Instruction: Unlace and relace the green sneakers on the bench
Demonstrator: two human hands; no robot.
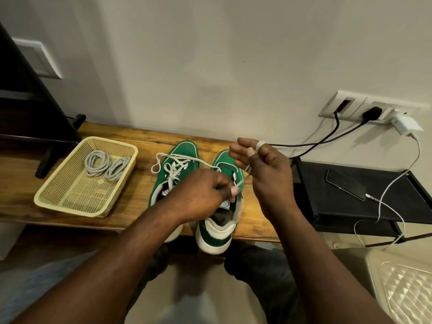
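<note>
A: Why the basket (44, 199), left on our bench (131, 202)?
B: It keeps spare coils (107, 164) clear of the green sneakers (187, 152) beside it.
A: And our hands?
B: Our left hand (201, 195) pinches the lace (245, 177) at the right sneaker (216, 239); our right hand (266, 176) pinches it higher, likely for tension.

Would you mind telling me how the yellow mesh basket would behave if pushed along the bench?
Probably light: the basket is thin perforated plastic holding only two coiled laces. It would likely slide rather than tip, being low and wide on the smooth bench.
</note>
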